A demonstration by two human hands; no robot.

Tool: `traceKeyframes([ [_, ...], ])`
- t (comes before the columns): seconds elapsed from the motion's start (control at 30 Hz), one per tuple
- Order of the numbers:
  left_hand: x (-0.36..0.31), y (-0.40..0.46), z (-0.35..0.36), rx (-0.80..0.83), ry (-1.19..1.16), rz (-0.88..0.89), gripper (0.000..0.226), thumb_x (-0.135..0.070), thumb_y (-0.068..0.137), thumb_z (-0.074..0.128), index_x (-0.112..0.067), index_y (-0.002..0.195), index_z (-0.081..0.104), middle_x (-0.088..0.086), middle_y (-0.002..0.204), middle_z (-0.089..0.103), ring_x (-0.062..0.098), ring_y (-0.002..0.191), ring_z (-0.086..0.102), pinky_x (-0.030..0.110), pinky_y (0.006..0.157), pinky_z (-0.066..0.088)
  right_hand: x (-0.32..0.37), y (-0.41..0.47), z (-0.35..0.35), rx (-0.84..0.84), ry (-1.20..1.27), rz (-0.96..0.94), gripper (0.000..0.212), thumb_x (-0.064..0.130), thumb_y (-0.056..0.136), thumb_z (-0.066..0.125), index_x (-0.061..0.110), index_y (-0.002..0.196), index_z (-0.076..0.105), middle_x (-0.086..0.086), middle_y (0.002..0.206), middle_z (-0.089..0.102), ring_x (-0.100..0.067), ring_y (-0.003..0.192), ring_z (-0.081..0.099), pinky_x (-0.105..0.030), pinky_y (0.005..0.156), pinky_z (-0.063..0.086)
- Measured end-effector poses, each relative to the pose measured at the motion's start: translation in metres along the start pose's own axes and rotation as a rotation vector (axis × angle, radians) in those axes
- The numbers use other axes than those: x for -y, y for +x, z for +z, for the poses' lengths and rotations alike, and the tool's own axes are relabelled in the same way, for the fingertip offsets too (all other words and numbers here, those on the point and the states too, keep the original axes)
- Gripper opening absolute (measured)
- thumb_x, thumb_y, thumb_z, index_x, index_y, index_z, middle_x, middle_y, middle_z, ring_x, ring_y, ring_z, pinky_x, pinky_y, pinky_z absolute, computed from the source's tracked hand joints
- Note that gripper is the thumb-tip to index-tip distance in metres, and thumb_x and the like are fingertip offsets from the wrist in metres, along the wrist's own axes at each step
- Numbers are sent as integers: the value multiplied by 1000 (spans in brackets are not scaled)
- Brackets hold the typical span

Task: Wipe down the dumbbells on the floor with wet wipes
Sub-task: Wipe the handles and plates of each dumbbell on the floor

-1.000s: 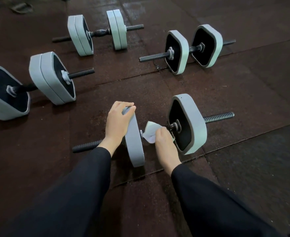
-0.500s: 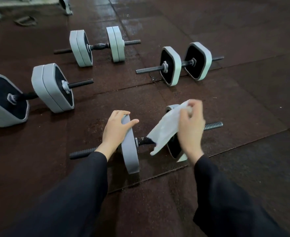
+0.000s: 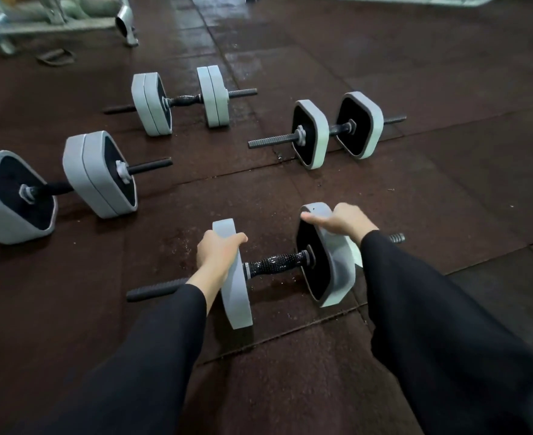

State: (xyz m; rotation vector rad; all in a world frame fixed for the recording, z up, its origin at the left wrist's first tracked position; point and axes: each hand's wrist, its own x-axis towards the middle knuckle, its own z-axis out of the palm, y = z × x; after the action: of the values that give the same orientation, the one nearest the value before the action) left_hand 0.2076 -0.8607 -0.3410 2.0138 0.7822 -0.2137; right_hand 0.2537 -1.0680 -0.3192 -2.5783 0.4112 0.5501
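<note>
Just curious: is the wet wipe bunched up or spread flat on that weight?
Spread flat: the wet wipe drapes over the right plate's rim under the right hand, its corner hanging below the sleeve.

Matt grey weight plates [image 3: 235,296] on a knurled, glossy black metal bar [image 3: 274,262]; rough, damp-looking rubber floor [image 3: 447,199].
</note>
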Motion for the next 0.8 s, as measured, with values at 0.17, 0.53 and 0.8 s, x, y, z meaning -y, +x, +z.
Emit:
traceKeyframes([
  [0.17,0,0,4,-135,57,103,43,-30,81,61,-1,111,52,13,107,58,27,87,52,31,70,41,4,1,24,-129,85,1,67,41,80,66,3,129,43,-18,130,43,-34,119,47,-39,97,40],
  [0.53,-21,27,2,-138,94,174,29,-26,75,64,-2,89,57,8,86,58,26,78,54,27,60,37,18,15,19,-378,59,-182,30,18,84,56,-10,95,59,-25,105,58,-37,105,48,-37,90,37],
  [0.8,8,-11,6,-227,73,366,32,-24,79,63,-8,106,54,7,95,61,31,92,58,30,71,38,-19,-14,49,-614,289,-224,30,15,76,64,-5,95,54,-14,93,50,-28,94,45,-24,76,28],
])
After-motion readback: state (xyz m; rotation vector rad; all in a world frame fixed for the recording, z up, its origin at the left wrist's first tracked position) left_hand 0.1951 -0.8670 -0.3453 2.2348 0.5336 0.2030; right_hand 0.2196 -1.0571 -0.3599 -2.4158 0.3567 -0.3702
